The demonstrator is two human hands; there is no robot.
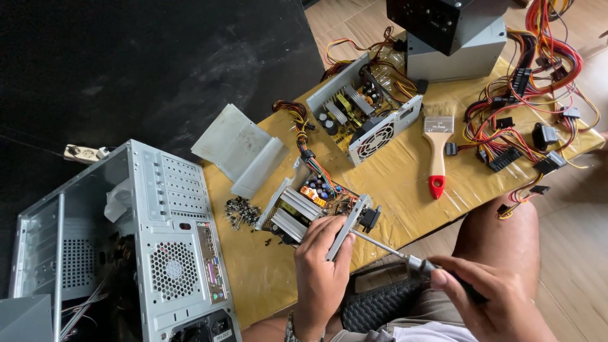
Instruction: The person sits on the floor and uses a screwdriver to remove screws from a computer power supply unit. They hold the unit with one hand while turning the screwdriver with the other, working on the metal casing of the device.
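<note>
At lower centre, left hand [320, 263] grips the opened power supply [315, 209]; right hand [491, 294] closed around a screwdriver [392, 250] at its rear panel. Loose screws [242, 212] lie removed; disassembly looks partway done.

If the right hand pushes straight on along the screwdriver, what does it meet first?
Probably the back panel of the open power supply, held by the left hand. The right hand aims its screwdriver there; tip contact is unclear.

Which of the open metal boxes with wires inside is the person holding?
The nearer power supply, at the table's front edge. The left hand grips it. The other open one lies farther back, untouched, beside the brush.
</note>
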